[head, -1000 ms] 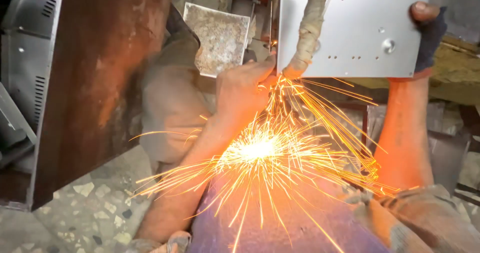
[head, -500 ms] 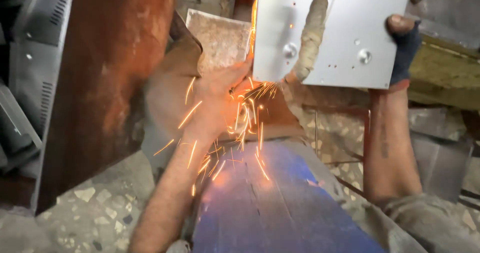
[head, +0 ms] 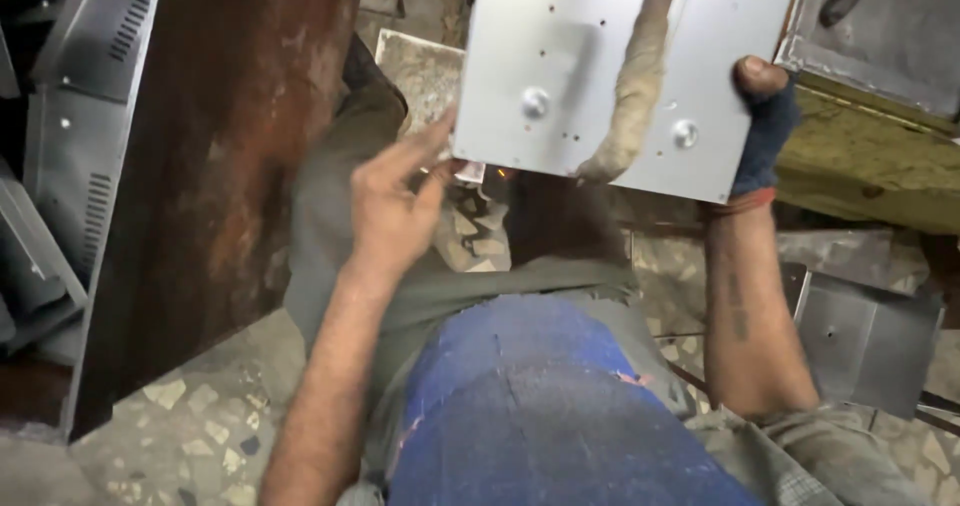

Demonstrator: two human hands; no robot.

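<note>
Head view, looking down. Item: grey sheet-metal panel [head: 600, 56], flat, with two round studs and small holes, held up above the lap. Right hand [head: 762, 126], in a dark fingerless glove, grips the panel's right edge, thumb over the front. Left hand [head: 395, 201], bare, fingers loosely spread, fingertips touching the panel's lower left corner. Cloth-wrapped cable [head: 630, 106] crosses the panel's face. Rusty upright plate [head: 220, 166] stands at left; speckled floor [head: 190, 426] below.

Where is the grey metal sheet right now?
The sheet is top centre in the head view, between the left hand and the gloved right hand.
</note>
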